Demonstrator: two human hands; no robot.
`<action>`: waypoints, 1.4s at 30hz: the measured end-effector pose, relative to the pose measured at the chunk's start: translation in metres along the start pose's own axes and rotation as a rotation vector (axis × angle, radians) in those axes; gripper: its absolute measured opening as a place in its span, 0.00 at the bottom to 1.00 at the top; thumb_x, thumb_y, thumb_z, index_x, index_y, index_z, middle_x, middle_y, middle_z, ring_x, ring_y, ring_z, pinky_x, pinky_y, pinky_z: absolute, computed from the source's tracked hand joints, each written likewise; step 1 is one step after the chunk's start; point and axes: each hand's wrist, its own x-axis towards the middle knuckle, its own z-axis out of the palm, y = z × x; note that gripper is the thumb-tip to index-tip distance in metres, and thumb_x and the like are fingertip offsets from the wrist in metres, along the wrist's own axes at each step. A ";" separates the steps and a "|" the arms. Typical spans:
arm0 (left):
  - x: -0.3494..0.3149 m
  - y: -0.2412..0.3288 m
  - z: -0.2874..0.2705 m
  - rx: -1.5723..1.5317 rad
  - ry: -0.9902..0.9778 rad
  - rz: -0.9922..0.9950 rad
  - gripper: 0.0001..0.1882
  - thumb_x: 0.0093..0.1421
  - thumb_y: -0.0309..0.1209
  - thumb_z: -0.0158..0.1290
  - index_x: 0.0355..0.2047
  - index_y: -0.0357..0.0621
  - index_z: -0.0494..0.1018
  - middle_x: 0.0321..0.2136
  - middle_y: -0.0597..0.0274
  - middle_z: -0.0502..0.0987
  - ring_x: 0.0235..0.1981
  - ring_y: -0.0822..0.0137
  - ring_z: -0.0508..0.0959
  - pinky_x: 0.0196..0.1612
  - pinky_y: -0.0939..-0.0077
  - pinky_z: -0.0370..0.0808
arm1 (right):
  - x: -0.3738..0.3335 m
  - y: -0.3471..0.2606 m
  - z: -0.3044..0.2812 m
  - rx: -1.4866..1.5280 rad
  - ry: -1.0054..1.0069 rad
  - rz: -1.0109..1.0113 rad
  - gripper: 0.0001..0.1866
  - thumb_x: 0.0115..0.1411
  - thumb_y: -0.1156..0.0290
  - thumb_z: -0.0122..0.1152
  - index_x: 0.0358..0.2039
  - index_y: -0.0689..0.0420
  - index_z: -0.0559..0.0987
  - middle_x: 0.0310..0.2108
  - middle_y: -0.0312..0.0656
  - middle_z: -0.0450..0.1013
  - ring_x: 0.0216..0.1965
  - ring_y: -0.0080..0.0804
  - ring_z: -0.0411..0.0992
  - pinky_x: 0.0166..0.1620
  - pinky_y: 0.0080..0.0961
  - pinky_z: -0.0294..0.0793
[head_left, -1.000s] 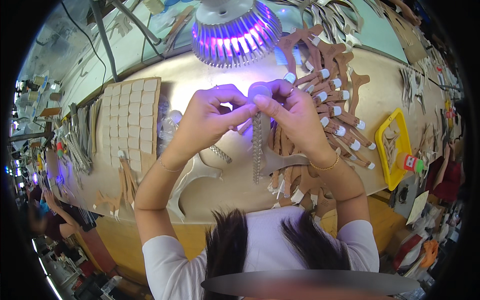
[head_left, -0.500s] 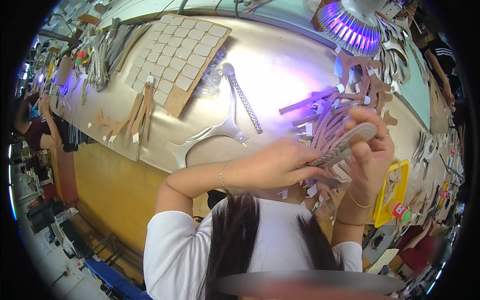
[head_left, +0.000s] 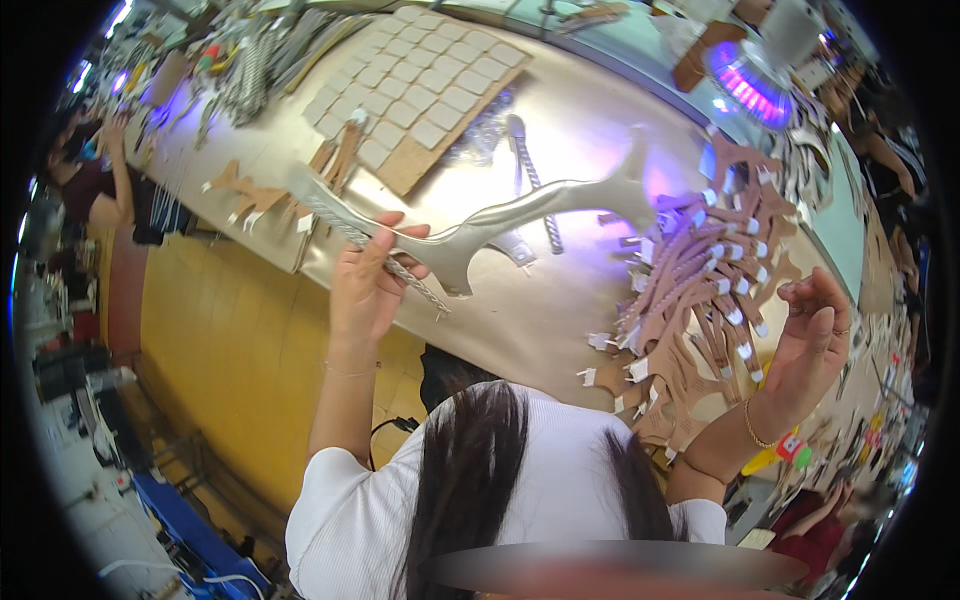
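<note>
A silver sandal upper (head_left: 455,245), with long curved arms and a braided strap, hangs over the table's near edge. My left hand (head_left: 368,285) is closed round its strap end, thumb on top. The upper's far arm reaches right, above the table. Partly hidden behind it lies another silver sandal upper with a grey braided strap (head_left: 550,222). Off to the right my right hand (head_left: 815,335) is raised, its fingers loosely bent and apart, holding nothing I can see. It is nearest to a pile of brown sandal uppers (head_left: 690,280) with white-tipped straps.
A cardboard sheet (head_left: 410,175) bearing rows of pale rounded pieces lies at the back left. Several brown uppers (head_left: 250,192) rest at the table's left edge. A lamp (head_left: 750,85) glows purple at the back right. Other people work at both sides.
My hands were together at the right around a braided strap piece. Now my left hand has carried a silver sandal upper leftward, and my right hand has drawn away right. The view has shifted.
</note>
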 end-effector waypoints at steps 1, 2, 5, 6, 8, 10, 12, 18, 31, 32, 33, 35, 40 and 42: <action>-0.003 -0.009 -0.014 0.003 0.105 -0.048 0.16 0.61 0.37 0.52 0.43 0.36 0.71 0.31 0.51 0.79 0.27 0.67 0.78 0.33 0.75 0.80 | 0.001 0.003 0.005 0.004 -0.009 0.022 0.22 0.59 0.62 0.60 0.46 0.68 0.73 0.38 0.44 0.73 0.39 0.28 0.71 0.46 0.26 0.72; -0.004 -0.017 -0.027 0.173 0.176 -0.099 0.16 0.62 0.37 0.51 0.42 0.36 0.71 0.30 0.53 0.78 0.28 0.68 0.79 0.32 0.75 0.79 | 0.003 0.005 0.010 0.018 -0.028 0.029 0.20 0.59 0.63 0.59 0.46 0.67 0.73 0.38 0.43 0.73 0.38 0.27 0.71 0.45 0.26 0.72; -0.015 -0.016 -0.058 0.796 0.294 -0.246 0.17 0.61 0.40 0.53 0.33 0.34 0.74 0.21 0.62 0.74 0.24 0.73 0.77 0.27 0.82 0.75 | 0.007 0.006 0.027 0.019 -0.073 0.046 0.17 0.61 0.66 0.57 0.45 0.66 0.74 0.37 0.42 0.73 0.37 0.26 0.71 0.44 0.23 0.72; -0.017 -0.006 -0.066 0.933 0.285 -0.241 0.19 0.60 0.42 0.54 0.30 0.33 0.75 0.19 0.60 0.74 0.23 0.73 0.77 0.26 0.82 0.74 | 0.009 0.007 0.032 0.005 -0.063 0.040 0.17 0.61 0.66 0.57 0.45 0.66 0.74 0.37 0.42 0.73 0.37 0.25 0.71 0.44 0.23 0.72; -0.016 0.018 -0.082 1.255 0.344 -0.367 0.23 0.58 0.45 0.55 0.23 0.32 0.75 0.16 0.57 0.74 0.21 0.73 0.76 0.26 0.82 0.72 | 0.012 0.007 0.042 0.016 -0.106 0.034 0.17 0.61 0.66 0.57 0.44 0.66 0.74 0.36 0.41 0.73 0.37 0.24 0.71 0.43 0.22 0.72; 0.005 0.041 -0.096 1.401 0.440 -0.064 0.20 0.57 0.41 0.56 0.22 0.32 0.75 0.15 0.53 0.73 0.21 0.65 0.76 0.27 0.75 0.72 | 0.015 0.007 0.051 0.032 -0.138 0.039 0.16 0.61 0.66 0.57 0.44 0.66 0.74 0.35 0.40 0.72 0.37 0.24 0.71 0.43 0.22 0.72; 0.044 0.060 -0.112 1.572 0.485 0.270 0.16 0.55 0.38 0.56 0.28 0.33 0.76 0.24 0.49 0.76 0.27 0.57 0.77 0.33 0.69 0.73 | 0.014 0.008 0.057 0.019 -0.170 0.029 0.14 0.61 0.67 0.57 0.42 0.65 0.75 0.33 0.40 0.72 0.35 0.24 0.70 0.41 0.21 0.71; 0.150 0.075 -0.141 1.907 0.147 0.445 0.17 0.54 0.32 0.54 0.43 0.37 0.74 0.38 0.47 0.74 0.41 0.50 0.75 0.46 0.61 0.71 | 0.006 -0.001 0.057 -0.060 -0.169 -0.003 0.13 0.62 0.67 0.56 0.39 0.65 0.75 0.31 0.39 0.70 0.33 0.24 0.69 0.39 0.19 0.68; 0.123 0.156 -0.182 1.845 0.272 0.469 0.18 0.51 0.28 0.52 0.45 0.45 0.74 0.35 0.52 0.75 0.34 0.60 0.75 0.39 0.70 0.71 | 0.010 0.002 0.069 -0.073 -0.245 0.069 0.09 0.61 0.71 0.56 0.37 0.64 0.76 0.30 0.38 0.69 0.31 0.23 0.68 0.37 0.17 0.67; 0.121 0.170 -0.184 1.611 0.353 0.419 0.19 0.51 0.27 0.53 0.46 0.44 0.74 0.35 0.55 0.75 0.32 0.66 0.75 0.37 0.73 0.71 | 0.012 0.001 0.075 -0.068 -0.276 0.082 0.09 0.60 0.72 0.56 0.36 0.64 0.76 0.30 0.38 0.69 0.31 0.23 0.68 0.37 0.17 0.67; 0.115 0.186 -0.184 1.538 0.417 0.494 0.20 0.52 0.26 0.54 0.47 0.43 0.73 0.35 0.57 0.76 0.31 0.69 0.74 0.36 0.76 0.71 | 0.013 0.002 0.082 -0.037 -0.307 0.078 0.07 0.59 0.74 0.57 0.35 0.64 0.77 0.30 0.38 0.70 0.31 0.23 0.69 0.37 0.17 0.67; 0.092 0.227 -0.173 1.312 0.504 0.642 0.20 0.55 0.27 0.54 0.50 0.39 0.71 0.36 0.60 0.75 0.32 0.73 0.74 0.36 0.78 0.71 | 0.013 -0.001 0.094 -0.052 -0.375 0.094 0.06 0.56 0.75 0.59 0.33 0.64 0.78 0.29 0.38 0.71 0.31 0.23 0.69 0.37 0.18 0.67; 0.010 0.276 -0.078 0.617 0.051 0.785 0.23 0.61 0.23 0.46 0.56 0.31 0.60 0.44 0.53 0.72 0.46 0.66 0.73 0.49 0.72 0.72 | 0.018 -0.013 0.120 -0.132 -0.569 0.025 0.07 0.52 0.77 0.61 0.33 0.63 0.79 0.27 0.40 0.73 0.29 0.25 0.70 0.35 0.20 0.68; -0.015 0.271 -0.031 0.570 -0.074 0.736 0.27 0.59 0.26 0.49 0.57 0.30 0.58 0.44 0.50 0.71 0.46 0.62 0.73 0.50 0.66 0.73 | 0.018 -0.018 0.132 -0.114 -0.622 -0.059 0.07 0.51 0.78 0.62 0.33 0.62 0.80 0.26 0.40 0.73 0.29 0.26 0.70 0.35 0.21 0.68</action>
